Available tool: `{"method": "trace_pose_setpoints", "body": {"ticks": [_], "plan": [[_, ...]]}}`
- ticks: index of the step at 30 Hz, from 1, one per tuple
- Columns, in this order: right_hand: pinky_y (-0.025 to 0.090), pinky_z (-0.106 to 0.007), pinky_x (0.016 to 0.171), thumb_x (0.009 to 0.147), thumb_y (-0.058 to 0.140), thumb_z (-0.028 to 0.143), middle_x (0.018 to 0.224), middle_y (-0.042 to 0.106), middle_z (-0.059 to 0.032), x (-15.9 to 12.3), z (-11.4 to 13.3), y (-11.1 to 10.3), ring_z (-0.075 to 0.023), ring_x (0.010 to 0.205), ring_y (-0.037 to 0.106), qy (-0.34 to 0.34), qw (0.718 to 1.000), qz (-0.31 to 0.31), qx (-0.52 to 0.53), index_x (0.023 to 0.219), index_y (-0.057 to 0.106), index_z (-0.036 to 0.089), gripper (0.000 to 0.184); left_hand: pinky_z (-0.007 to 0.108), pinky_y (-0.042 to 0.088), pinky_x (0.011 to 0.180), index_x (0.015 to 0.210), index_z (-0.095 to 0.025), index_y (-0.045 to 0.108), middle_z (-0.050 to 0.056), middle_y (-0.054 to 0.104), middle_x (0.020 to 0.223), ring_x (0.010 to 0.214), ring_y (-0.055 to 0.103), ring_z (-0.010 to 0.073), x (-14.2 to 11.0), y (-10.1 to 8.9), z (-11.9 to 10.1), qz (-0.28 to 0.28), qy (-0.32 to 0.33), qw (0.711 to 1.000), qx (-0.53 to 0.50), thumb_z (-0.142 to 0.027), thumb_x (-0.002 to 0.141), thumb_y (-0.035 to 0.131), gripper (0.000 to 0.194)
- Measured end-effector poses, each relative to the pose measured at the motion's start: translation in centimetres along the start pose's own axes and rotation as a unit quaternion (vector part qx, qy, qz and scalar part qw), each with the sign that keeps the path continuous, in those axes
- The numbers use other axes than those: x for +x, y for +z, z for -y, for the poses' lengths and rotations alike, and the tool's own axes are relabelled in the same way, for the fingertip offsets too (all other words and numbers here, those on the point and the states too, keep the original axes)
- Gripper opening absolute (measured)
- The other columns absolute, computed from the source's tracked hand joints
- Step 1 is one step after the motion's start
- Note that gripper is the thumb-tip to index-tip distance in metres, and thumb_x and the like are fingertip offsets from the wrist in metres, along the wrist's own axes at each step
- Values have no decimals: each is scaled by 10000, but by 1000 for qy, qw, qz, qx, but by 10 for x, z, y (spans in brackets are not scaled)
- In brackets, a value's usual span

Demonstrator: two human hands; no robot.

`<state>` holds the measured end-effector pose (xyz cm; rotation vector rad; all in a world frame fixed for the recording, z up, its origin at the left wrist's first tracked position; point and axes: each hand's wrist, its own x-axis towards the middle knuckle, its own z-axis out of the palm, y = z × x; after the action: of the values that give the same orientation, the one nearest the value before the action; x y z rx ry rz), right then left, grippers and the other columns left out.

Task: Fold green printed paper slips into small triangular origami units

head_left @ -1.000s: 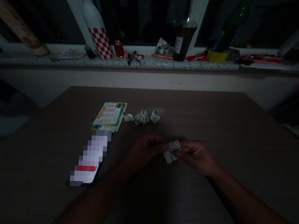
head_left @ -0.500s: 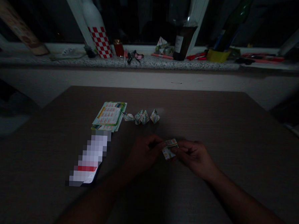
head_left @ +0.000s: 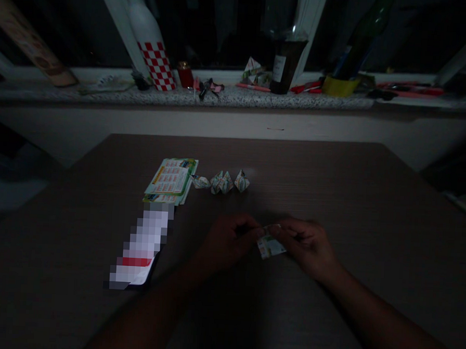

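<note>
Between my two hands is a small folded piece of printed paper (head_left: pixel 271 246), white and green. My left hand (head_left: pixel 231 239) pinches its upper left corner between thumb and fingers. At the top and right side, my right hand (head_left: pixel 305 243) grips the same paper, thumb in front. Beyond my hands several small folded paper shapes (head_left: pixel 224 183) stand in a row on the table. Left of them lies a stack of printed calendar sheets (head_left: pixel 168 180), its left-hand neighbour to the row touching or nearly so. Dim light hides the paper's exact folds.
A phone (head_left: pixel 141 253) with a blurred bright screen lies on the brown table (head_left: pixel 335 169), left of my hands. On the granite sill (head_left: pixel 229 97) stand a red-checked white bottle (head_left: pixel 156 61), a dark plastic cup (head_left: pixel 285 62), a green bottle (head_left: pixel 367 30) and pens.
The paper has been turned over or refolded, so a greener face with a wider lower edge shows. My fingers have shifted along its top, closer together.
</note>
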<state>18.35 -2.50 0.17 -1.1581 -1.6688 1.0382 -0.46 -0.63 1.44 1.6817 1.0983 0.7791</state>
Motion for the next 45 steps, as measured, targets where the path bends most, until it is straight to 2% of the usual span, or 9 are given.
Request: {"method": "trace_pose_setpoints", "body": {"ticks": [8, 13, 15, 19, 26, 31, 36, 40, 45], "plan": [[366, -206, 441, 880, 549, 432, 529, 545, 13, -2, 4, 1, -97, 470, 479, 13, 1000, -17, 21, 739, 672, 162, 328, 205, 406, 527, 722, -155, 663, -9, 629, 617, 548, 529, 101, 0, 1, 1, -8, -9, 999, -33, -336, 799, 625, 200], [514, -238, 602, 743, 723, 415, 738, 718, -24, 1, 0, 6, -138, 634, 655, 80, 981, 15, 178, 942, 654, 184, 313, 205, 420, 529, 762, -157, 667, -7, 650, 638, 565, 557, 107, -1, 4, 3, -86, -1, 995, -48, -342, 817, 619, 198], [527, -245, 635, 696, 771, 373, 776, 737, -29, 2, -2, 9, -140, 661, 672, 111, 970, 22, 216, 938, 650, 180, 332, 215, 447, 569, 790, -157, 674, 5, 682, 697, 612, 590, 118, -2, 6, 3, -117, 11, 992, -39, -324, 827, 610, 183], [513, -221, 587, 675, 788, 331, 708, 731, -18, 5, -4, 13, -120, 599, 654, 142, 961, 7, 237, 860, 664, 160, 281, 230, 474, 622, 801, -162, 692, 10, 706, 733, 654, 621, 128, -4, 10, 3, -146, 30, 989, 2, -290, 831, 606, 157], [509, -240, 555, 652, 798, 349, 701, 729, -30, 7, -3, 10, -143, 582, 652, 128, 967, -47, 213, 854, 670, 162, 304, 224, 498, 615, 809, -154, 700, 7, 709, 689, 643, 647, 131, -1, 11, 4, -128, 12, 990, -61, -291, 826, 622, 159], [455, -214, 503, 676, 775, 401, 600, 680, -16, 7, 1, 4, -119, 524, 601, 113, 972, -60, 199, 715, 648, 152, 283, 239, 516, 626, 808, -137, 697, 21, 723, 682, 636, 664, 144, 2, 10, 4, -112, -31, 983, -142, -285, 797, 651, 156], [446, -215, 514, 718, 737, 437, 628, 690, -20, 8, -1, 2, -116, 531, 596, 123, 970, -47, 204, 745, 674, 156, 289, 238, 517, 612, 775, -131, 695, 28, 729, 686, 615, 665, 143, 5, 10, 9, -82, -69, 974, -201, -297, 756, 690, 167], [433, -217, 510, 776, 685, 442, 621, 686, -17, 7, -8, 0, -115, 530, 587, 109, 975, -71, 180, 746, 695, 163, 281, 220, 502, 589, 737, -138, 675, 22, 723, 646, 589, 664, 134, 6, 10, 13, -45, -95, 973, -205, -305, 747, 699, 169], [429, -223, 506, 783, 683, 423, 617, 686, -21, 7, -12, -2, -120, 527, 594, 127, 976, -50, 168, 758, 679, 150, 274, 223, 488, 556, 714, -148, 642, 13, 713, 620, 548, 652, 132, 5, 11, 20, 4, -114, 968, -223, -325, 748, 696, 188]]}}
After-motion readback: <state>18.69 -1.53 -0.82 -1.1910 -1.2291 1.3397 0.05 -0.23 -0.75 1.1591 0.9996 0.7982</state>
